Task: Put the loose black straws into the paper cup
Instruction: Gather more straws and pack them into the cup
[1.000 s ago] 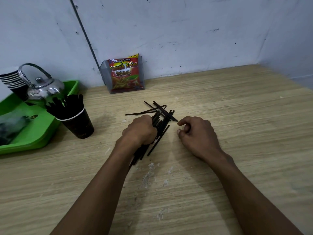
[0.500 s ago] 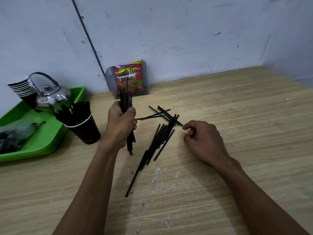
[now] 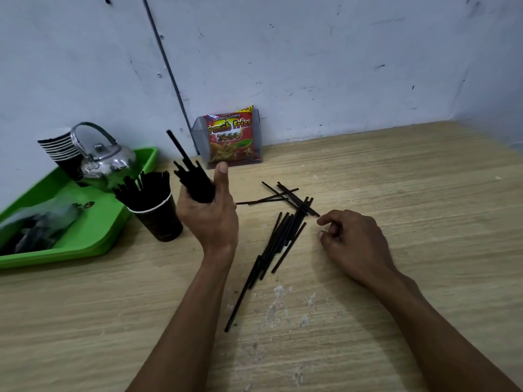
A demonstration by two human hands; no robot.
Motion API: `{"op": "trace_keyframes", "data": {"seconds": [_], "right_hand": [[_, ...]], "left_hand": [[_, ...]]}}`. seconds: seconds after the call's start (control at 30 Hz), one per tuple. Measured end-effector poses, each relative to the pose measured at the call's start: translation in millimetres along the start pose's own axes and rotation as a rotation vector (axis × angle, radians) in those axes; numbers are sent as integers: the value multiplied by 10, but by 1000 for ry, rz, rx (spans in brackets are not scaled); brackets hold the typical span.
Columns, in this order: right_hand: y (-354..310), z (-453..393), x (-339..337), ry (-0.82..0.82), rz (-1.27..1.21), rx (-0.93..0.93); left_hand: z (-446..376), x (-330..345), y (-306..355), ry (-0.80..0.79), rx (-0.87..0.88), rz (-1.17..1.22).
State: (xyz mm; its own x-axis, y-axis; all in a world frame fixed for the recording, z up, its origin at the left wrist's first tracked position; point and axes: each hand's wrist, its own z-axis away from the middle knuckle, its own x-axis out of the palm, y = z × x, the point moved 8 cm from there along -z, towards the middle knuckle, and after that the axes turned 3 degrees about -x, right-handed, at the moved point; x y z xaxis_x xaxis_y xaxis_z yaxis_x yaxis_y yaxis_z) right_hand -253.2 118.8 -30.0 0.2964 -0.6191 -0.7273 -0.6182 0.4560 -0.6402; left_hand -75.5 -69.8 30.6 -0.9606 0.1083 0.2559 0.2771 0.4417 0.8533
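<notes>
Left hand (image 3: 208,213) was raised, gripping a bunch of straws (image 3: 192,176) just right of the cup (image 3: 158,219), itself full of straws. Right hand (image 3: 353,239) rested loosely curled on the table (image 3: 396,179), holding nothing, beside the loose straws (image 3: 280,239).

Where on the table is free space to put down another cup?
Bare table lies right of the snack packet, behind the right hand, and near the front edge. It is crowded between paper cup, left hand and loose straws.
</notes>
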Motion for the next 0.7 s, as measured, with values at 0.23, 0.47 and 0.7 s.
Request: {"op": "trace_keyframes", "data": {"seconds": [0.23,0.47,0.7], "right_hand": [[-12,18,3,23,12,-8],[-146,61,-48,125,-110,-77],[-1203,-100,-51,51,-263,-440]], "left_hand": [[131,109,-248,-130,-34,-54],[181,220,-617,-395,-262,-142],[147,249,-635,-462,-288,-73]]}}
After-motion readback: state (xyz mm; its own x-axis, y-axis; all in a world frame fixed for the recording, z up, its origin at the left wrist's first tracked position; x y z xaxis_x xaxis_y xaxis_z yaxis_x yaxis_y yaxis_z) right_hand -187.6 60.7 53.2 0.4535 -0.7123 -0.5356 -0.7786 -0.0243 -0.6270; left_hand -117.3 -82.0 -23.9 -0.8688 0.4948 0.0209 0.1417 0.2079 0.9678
